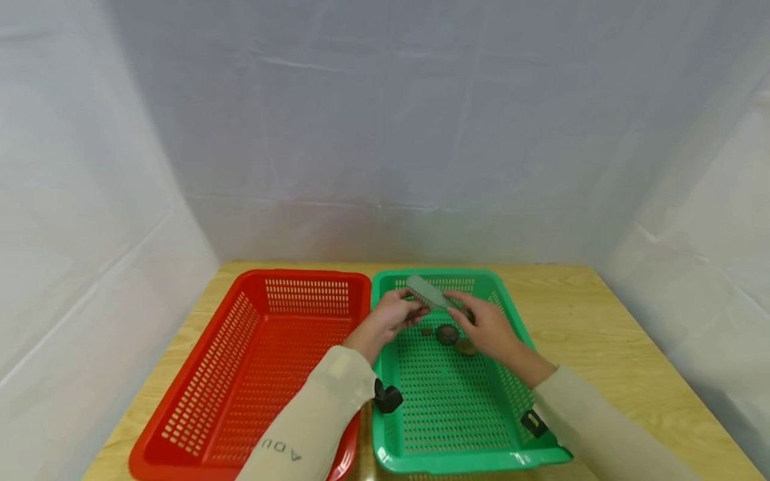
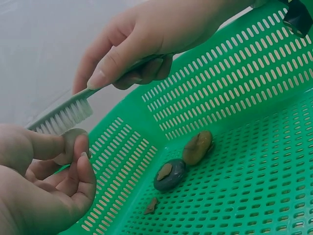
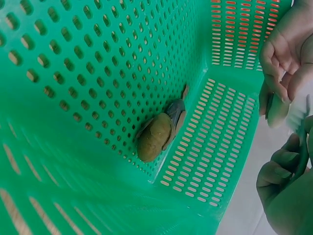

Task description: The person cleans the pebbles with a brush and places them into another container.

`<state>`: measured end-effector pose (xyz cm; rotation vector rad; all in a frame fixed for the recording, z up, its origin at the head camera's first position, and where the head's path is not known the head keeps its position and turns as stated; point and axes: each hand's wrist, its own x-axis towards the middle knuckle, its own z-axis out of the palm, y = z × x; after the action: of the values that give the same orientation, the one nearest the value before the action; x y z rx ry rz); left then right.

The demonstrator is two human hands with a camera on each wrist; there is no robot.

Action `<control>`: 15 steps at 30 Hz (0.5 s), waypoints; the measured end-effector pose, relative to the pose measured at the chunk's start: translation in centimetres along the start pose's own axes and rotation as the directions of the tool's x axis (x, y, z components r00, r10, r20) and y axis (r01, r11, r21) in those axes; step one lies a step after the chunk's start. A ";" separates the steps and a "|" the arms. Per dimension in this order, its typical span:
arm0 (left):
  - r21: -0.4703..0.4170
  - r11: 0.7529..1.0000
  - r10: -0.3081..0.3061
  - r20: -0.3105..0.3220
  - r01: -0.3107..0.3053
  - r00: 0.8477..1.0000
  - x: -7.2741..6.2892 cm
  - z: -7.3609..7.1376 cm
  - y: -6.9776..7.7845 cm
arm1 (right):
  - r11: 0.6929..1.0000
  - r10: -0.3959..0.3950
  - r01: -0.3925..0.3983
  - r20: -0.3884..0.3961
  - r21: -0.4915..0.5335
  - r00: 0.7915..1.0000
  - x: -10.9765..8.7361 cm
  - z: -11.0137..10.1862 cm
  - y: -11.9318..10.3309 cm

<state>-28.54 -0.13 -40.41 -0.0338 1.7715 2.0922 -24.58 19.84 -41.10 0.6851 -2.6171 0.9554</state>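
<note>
My right hand (image 1: 488,327) grips the handle of a scrubbing brush (image 1: 426,291) with pale bristles facing down. Between the thumb and fingers of my left hand (image 1: 390,315) is a small greyish stone (image 3: 278,108), mostly covered by the fingers in the head view. The bristles are right at the stone in the left wrist view; whether they touch it I cannot tell. Both hands are over the far part of a green basket (image 1: 457,462). Below them in it lie a dark stone (image 2: 171,182) with a tan flake on top, a brown stone (image 2: 196,149) and a small brown flake (image 2: 151,205).
A red perforated basket (image 1: 144,427) stands directly left of the green one. Both sit on a light wooden table (image 1: 577,321). White sheeting (image 1: 385,133) rises behind the table and along both sides.
</note>
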 end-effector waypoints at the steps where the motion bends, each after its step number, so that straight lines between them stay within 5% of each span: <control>1: -0.001 1.000 -0.001 0.000 0.001 1.000 0.0 0.0 0.0 | 1.000 0.005 -0.005 0.001 -0.001 1.000 0.0 0.0 0.0; 15: 0.030 1.000 -0.004 -0.019 0.005 1.000 0.3 -0.2 0.2 | 0.995 0.081 -0.083 -0.038 -0.048 0.996 0.4 0.1 0.3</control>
<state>-28.94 -0.28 -40.37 -0.0500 1.8119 2.0685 -25.06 19.83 -41.15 0.5470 -2.6457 0.9135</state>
